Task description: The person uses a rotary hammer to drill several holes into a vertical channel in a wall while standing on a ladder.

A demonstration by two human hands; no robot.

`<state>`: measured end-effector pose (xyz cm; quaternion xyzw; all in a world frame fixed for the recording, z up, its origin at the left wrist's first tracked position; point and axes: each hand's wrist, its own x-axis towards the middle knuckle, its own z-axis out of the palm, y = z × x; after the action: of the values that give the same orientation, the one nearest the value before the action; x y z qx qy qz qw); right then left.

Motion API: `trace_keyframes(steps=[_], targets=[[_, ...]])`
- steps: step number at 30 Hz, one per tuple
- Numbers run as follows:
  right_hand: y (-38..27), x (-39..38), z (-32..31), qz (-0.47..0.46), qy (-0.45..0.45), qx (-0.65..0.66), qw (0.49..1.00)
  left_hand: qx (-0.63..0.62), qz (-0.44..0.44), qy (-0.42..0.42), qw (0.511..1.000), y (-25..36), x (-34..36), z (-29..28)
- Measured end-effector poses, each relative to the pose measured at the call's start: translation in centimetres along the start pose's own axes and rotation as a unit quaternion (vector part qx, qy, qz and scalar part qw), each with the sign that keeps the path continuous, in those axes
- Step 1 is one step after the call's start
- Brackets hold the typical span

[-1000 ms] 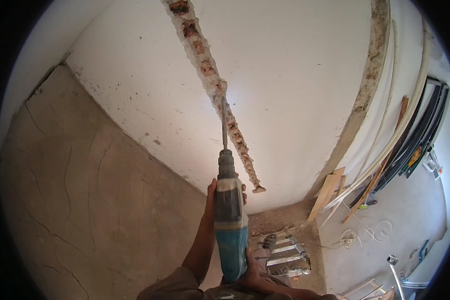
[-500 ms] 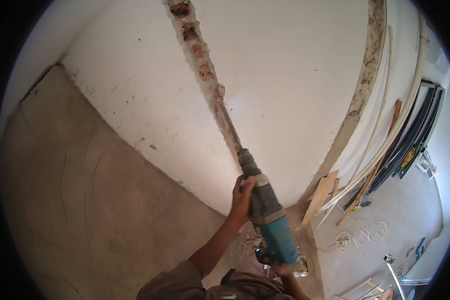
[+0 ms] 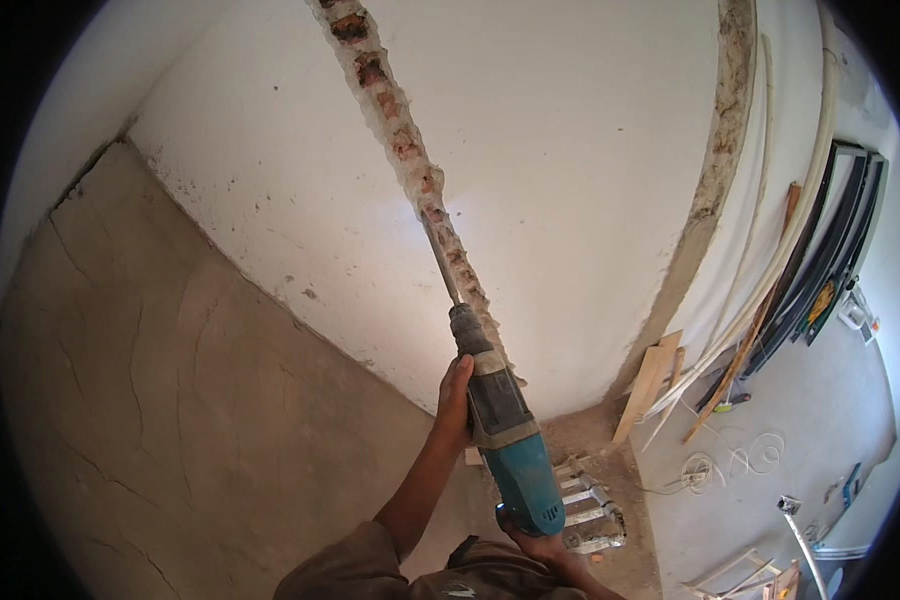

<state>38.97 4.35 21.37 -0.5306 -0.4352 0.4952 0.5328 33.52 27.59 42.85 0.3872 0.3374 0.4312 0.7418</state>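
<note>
A teal and dark grey rotary hammer [image 3: 520, 470] slants up across the middle, its long steel chisel bit [image 3: 442, 258] pointing away from me. The bit's tip meets the left edge of a rough channel [image 3: 407, 150] cut in the white wall, where red brick shows through the plaster. My left hand [image 3: 455, 395] is wrapped round the left side of the tool's front body, behind the chuck [image 3: 465, 325]. At the rear end, my right hand [image 3: 535, 542] grips the handle; the tool's body partly covers its fingers.
A dusty ladder [image 3: 588, 510] stands below, right of the tool. A second, plastered channel [image 3: 710, 175] runs down the wall at right. Beyond it lean wooden boards [image 3: 648, 385], pale pipes [image 3: 770, 290] and dark frames [image 3: 838, 245]. Coiled cable [image 3: 698, 472] lies on the floor.
The rotary hammer has shifted left with both hands on it, and its bit has moved to the channel's left edge. More of the channel's lower part and of the ladder now shows.
</note>
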Motion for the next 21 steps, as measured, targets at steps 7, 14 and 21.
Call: trace_keyframes(steps=[7, 14, 21], targets=[[-13.2, 2.3, 0.6, -0.122, 0.046, -0.109, 0.985, -0.025, -0.041, -0.004, 0.999, 0.3, 1.7, -2.7], [-11.6, 1.6, -0.1, -0.096, 0.031, -0.005, 0.995, -0.036, -0.046, -0.01, 0.998, -1.1, 1.1, -3.2], [-9.2, -0.5, -0.7, -0.126, 0.055, -0.074, 0.988, -0.013, -0.024, -0.035, 0.999, -2.7, 0.3, -2.1]])
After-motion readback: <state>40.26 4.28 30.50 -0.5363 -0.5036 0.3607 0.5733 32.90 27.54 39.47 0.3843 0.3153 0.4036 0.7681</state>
